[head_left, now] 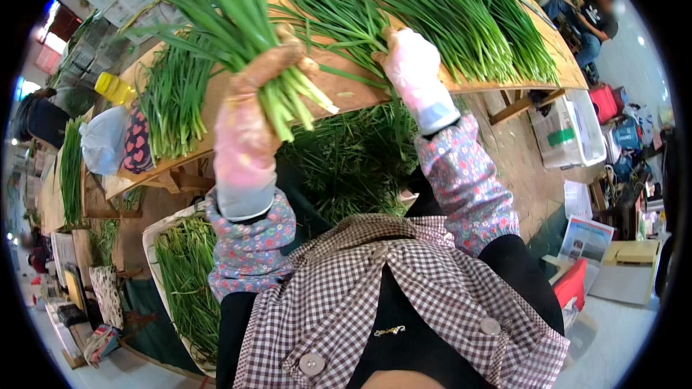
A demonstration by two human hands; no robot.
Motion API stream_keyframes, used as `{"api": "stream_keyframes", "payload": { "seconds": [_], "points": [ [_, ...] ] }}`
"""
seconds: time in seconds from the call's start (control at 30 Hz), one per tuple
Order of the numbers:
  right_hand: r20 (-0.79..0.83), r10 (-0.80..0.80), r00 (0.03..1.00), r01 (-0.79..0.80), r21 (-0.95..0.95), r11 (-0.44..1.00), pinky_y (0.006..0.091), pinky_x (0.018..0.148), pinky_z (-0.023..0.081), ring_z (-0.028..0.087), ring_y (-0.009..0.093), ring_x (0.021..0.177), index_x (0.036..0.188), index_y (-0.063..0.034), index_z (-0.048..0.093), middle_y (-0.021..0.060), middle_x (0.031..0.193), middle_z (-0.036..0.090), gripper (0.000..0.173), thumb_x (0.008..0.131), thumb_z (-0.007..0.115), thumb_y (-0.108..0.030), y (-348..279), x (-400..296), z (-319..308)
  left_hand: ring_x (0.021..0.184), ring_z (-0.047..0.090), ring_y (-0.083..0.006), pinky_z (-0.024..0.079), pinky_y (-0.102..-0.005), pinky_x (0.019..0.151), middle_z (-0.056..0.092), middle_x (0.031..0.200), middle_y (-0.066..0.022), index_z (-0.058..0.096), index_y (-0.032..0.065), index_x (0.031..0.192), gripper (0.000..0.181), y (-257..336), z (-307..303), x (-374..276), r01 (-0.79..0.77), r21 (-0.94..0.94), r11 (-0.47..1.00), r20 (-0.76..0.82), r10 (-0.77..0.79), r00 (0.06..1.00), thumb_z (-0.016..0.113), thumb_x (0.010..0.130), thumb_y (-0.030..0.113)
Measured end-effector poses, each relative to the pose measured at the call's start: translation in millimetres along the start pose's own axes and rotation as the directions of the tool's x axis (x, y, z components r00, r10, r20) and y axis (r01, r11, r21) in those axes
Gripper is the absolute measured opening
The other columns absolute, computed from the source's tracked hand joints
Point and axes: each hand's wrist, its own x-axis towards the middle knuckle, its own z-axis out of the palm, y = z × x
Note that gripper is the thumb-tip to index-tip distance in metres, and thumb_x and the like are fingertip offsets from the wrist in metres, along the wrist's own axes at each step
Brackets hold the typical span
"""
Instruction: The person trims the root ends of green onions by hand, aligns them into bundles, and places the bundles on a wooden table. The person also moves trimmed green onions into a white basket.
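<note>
My left hand point(281, 59) grips a thick bunch of long green stalks point(232, 27), which look like garlic chives. The bunch is held above the wooden table point(351, 92), leaves pointing up and away, pale cut ends towards me. My right hand point(405, 48) is closed around the stem ends of a looser pile of the same greens point(346, 21) on the table; its fingertips are partly hidden. A few leaves hang past the table edge below it. Pink-and-white sleeve ends and floral oversleeves cover both my forearms.
Larger rows of greens point(459, 27) lie on the right of the table. Another bunch point(181, 97) lies left, beside a plastic bag point(102, 140) and a yellow container point(113, 88). Leaf scraps point(346, 167) cover the floor below. A crate of greens point(186, 281) stands at my left. A person point(589, 21) sits far right.
</note>
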Motion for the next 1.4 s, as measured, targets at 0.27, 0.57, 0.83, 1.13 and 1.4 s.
{"api": "stream_keyframes", "payload": {
  "seconds": [0.27,0.57,0.83,1.13,1.4],
  "points": [
    [0.279,-0.292,0.915,-0.251,0.959,0.131,0.0288,0.091,0.045,0.058,0.017,0.104,0.126,-0.0015,0.053,0.0131,0.112,0.063,0.065,0.076,0.077,-0.035,-100.3,37.4,-30.3,0.084,0.066,-0.0182,0.056,-0.0298,0.068,0.066,0.094,-0.0095,0.058,-0.0023,0.109,0.034,-35.1,-64.7,51.1,-0.365,0.516,0.775,0.151,0.337,0.929,0.069,0.076,0.0],
    [0.339,-0.472,0.814,-0.411,0.91,-0.055,0.0263,0.061,0.053,0.064,0.013,0.076,0.109,-0.0021,0.06,0.0077,0.087,0.069,0.045,0.071,0.081,-0.013,-146.3,53.7,57.9,0.089,0.066,-0.0256,0.057,-0.0342,0.07,0.065,0.102,-0.0153,0.05,-0.004,0.118,0.039,-85.2,-193.7,108.1,-0.073,0.243,0.967,-0.002,0.076,0.997,0.06,0.081,-0.008],
    [0.647,-0.479,0.593,-0.731,0.682,0.016,0.0259,0.039,0.044,0.064,0.014,0.065,0.121,-0.0012,0.051,0.0084,0.081,0.068,0.062,0.072,0.082,-0.022,-175.1,62.8,-12.7,0.068,0.065,-0.0225,0.056,-0.0358,0.061,0.065,0.079,-0.0077,0.061,0.0005,0.094,0.014,-48.8,-190.4,80.8,0.414,-0.072,0.907,0.066,-0.41,0.91,0.062,0.085,0.011],
    [0.762,-0.478,0.436,-0.873,0.488,-0.017,0.0273,0.036,0.043,0.062,0.016,0.056,0.107,-0.0029,0.052,0.0106,0.083,0.068,0.033,0.085,0.07,-0.021,-164.5,-45.1,-15.1,0.059,0.061,-0.0167,0.055,-0.0329,0.055,0.062,0.075,-0.0054,0.062,0.001,0.094,0.017,-58.0,-130.8,-55.3,0.487,0.016,0.874,-0.069,-0.485,0.872,0.065,0.083,0.015],
    [0.635,-0.274,0.722,-0.632,0.767,0.112,0.0294,0.055,0.055,0.065,0.016,0.073,0.124,-0.003,0.046,0.0078,0.103,0.064,0.058,0.076,0.077,-0.011,-188.4,-59.5,-18.1,0.063,0.062,-0.0169,0.053,-0.03,0.053,0.066,0.079,-0.0086,0.066,-0.0018,0.093,0.022,-44.6,-130.2,-78.4,0.341,0.393,0.854,-0.122,-0.319,0.94,0.069,0.08,0.016]
  ]
}}
